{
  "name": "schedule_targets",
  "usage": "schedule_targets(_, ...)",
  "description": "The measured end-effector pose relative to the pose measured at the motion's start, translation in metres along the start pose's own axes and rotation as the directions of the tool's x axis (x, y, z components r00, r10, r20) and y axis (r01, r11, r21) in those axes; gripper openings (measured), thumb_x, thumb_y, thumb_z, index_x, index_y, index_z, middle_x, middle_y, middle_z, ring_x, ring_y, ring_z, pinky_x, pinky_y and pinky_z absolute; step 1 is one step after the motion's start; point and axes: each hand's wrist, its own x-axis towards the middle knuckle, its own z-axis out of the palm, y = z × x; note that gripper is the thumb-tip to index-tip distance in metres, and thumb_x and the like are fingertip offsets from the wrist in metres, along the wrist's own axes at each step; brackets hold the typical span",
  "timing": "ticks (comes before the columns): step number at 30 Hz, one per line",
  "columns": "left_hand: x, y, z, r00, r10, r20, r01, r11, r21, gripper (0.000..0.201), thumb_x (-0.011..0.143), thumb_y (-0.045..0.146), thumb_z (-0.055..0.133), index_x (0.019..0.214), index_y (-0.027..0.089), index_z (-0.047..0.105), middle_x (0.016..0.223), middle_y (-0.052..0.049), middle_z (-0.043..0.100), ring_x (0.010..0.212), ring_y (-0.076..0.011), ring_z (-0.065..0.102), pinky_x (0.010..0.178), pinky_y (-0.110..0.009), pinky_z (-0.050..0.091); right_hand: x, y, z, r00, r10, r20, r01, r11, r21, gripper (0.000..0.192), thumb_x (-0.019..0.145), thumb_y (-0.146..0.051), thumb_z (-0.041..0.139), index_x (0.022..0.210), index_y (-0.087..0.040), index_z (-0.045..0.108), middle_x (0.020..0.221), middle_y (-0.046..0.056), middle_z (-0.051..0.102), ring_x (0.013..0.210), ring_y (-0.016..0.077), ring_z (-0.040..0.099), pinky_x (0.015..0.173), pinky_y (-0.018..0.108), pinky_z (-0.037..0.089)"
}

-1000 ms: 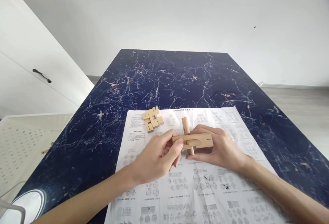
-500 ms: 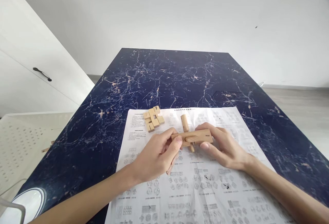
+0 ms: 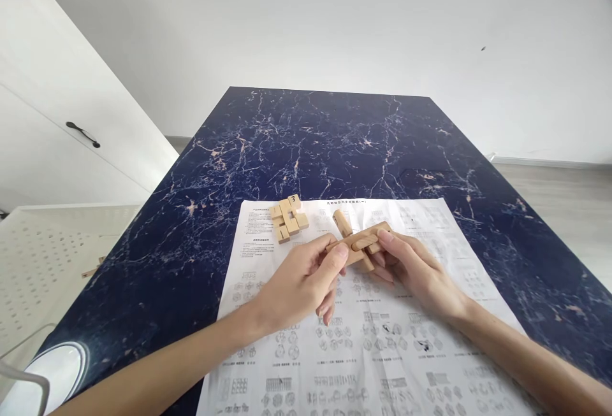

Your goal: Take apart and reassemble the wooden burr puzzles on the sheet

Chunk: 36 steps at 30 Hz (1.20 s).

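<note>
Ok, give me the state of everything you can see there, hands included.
Light-brown wooden pieces, crossed and held at both ends
Bare left hand, closed on their left end
Bare right hand, gripping their right end
White printed paper sheet, unfolded and creased
Pale numbered wooden block cluster, lying on the sheet, untouched
White cabinet, appears shut

a dark blue, white-veined table [image 3: 315, 142] carries a creased, printed paper sheet [image 3: 430, 320].
</note>
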Motion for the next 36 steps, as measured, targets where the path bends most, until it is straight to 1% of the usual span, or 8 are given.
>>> schedule_targets(3,0.001,-0.001,0.002,0.999,-0.026,0.030,0.028,0.998,-0.054,0.040,0.111,0.056,0.049,0.087,0.023,0.045,0.054,0.011,0.039,0.040,-0.0073,0.041,0.045,-0.022,0.054,0.002,-0.004,0.002,0.998,0.063,-0.029,-0.062,0.997,0.044,0.053,0.112,-0.058,0.049,0.072,-0.024,0.047,0.061,-0.005,0.042,0.052,0.0116,0.035,0.049,0.029,0.031)
schedule_targets(7,0.004,0.001,0.001,0.999,-0.049,-0.013,0.048,0.997,-0.066,0.042,0.111,0.056,0.048,0.084,0.023,0.045,0.053,0.011,0.038,0.040,-0.0074,0.040,0.047,-0.024,0.058,0.004,-0.010,0.001,0.992,0.121,-0.044,-0.119,0.992,0.035,0.045,0.111,-0.059,0.053,0.086,-0.022,0.058,0.061,-0.008,0.039,0.042,0.0081,0.033,0.040,0.026,0.025)
schedule_targets(13,0.002,0.003,0.000,0.999,-0.034,-0.038,0.035,0.999,0.040,0.045,0.111,0.059,0.043,0.083,0.024,0.044,0.056,0.009,0.040,0.044,-0.0098,0.043,0.052,-0.031,0.061,0.004,-0.012,-0.004,0.994,0.108,-0.003,-0.107,0.991,0.086,0.038,0.112,-0.054,0.055,0.094,-0.021,0.065,0.070,-0.005,0.049,0.046,0.0079,0.043,0.043,0.023,0.037)
schedule_targets(16,-0.002,-0.001,0.001,0.974,0.117,-0.195,-0.048,0.943,0.328,0.039,0.107,0.060,0.053,0.094,0.023,0.050,0.072,0.004,0.051,0.058,-0.0136,0.052,0.058,-0.034,0.058,0.003,-0.011,-0.006,0.994,0.103,0.036,-0.107,0.986,0.130,0.039,0.111,-0.053,0.058,0.088,-0.021,0.064,0.073,-0.004,0.052,0.048,0.0077,0.046,0.044,0.023,0.039)
schedule_targets(18,-0.003,-0.005,0.002,0.907,0.309,-0.287,-0.123,0.844,0.522,0.038,0.098,0.055,0.069,0.110,0.024,0.050,0.095,-0.003,0.058,0.082,-0.0204,0.061,0.074,-0.042,0.061,0.002,-0.010,-0.007,0.993,0.108,0.046,-0.113,0.984,0.136,0.040,0.111,-0.052,0.058,0.086,-0.021,0.063,0.074,-0.004,0.053,0.050,0.0076,0.048,0.046,0.022,0.040)
schedule_targets(22,-0.003,-0.013,0.004,0.796,0.573,-0.194,-0.293,0.645,0.705,0.086,0.077,0.038,0.086,0.144,0.025,0.033,0.148,-0.018,0.045,0.142,-0.0409,0.047,0.115,-0.066,0.047,0.001,-0.010,-0.011,0.991,0.112,0.080,-0.122,0.983,0.138,0.039,0.113,-0.048,0.056,0.087,-0.021,0.064,0.076,-0.003,0.057,0.053,0.0082,0.051,0.049,0.023,0.041)
schedule_targets(28,-0.001,-0.023,0.000,0.926,0.372,-0.070,-0.245,0.730,0.638,0.094,0.097,0.037,0.075,0.166,0.031,0.012,0.169,-0.021,0.039,0.155,-0.0440,0.044,0.121,-0.070,0.044,0.003,-0.011,-0.018,0.966,0.125,0.224,-0.153,0.982,0.110,0.038,0.114,-0.046,0.055,0.087,-0.021,0.064,0.075,-0.001,0.060,0.055,0.0103,0.052,0.054,0.025,0.046)
schedule_targets(36,-0.002,-0.023,-0.001,0.940,0.337,-0.053,-0.255,0.797,0.548,0.085,0.101,0.038,0.074,0.166,0.032,0.020,0.158,-0.020,0.052,0.134,-0.0380,0.064,0.110,-0.061,0.057,0.001,-0.011,-0.016,0.978,0.109,0.177,-0.118,0.992,0.038,0.039,0.112,-0.051,0.056,0.086,-0.022,0.061,0.072,-0.002,0.058,0.054,0.0121,0.050,0.052,0.028,0.044)
